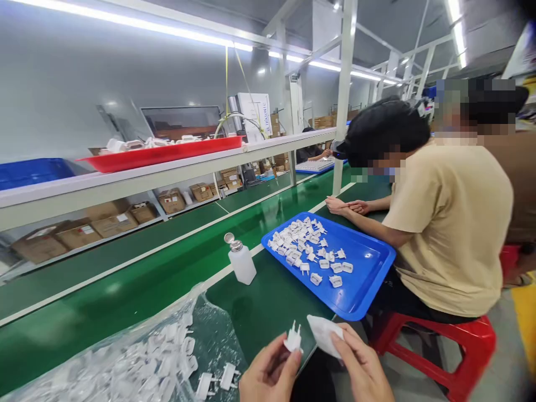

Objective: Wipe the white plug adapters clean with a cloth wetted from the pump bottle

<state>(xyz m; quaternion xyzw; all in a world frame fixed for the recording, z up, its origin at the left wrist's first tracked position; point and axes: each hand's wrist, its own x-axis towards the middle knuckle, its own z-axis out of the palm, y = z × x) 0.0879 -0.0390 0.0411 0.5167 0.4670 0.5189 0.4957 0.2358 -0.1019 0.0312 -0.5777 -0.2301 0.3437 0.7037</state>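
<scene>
Between thumb and fingers, my left hand pinches a white two-pin plug, its pins pointing up. My right hand grips a folded white cloth just to the right of the plug; cloth and plug are apart. At lower left, a clear plastic bag lies with many white plugs in it. Two loose plugs rest beside my left hand. Ahead, a blue tray carries many more white plugs, mostly toward its far left.
A white pump bottle with its metal lid raised stands left of the tray. The green conveyor belt runs alongside. A co-worker in a beige shirt sits at right on a red stool. A red tray sits on the shelf above.
</scene>
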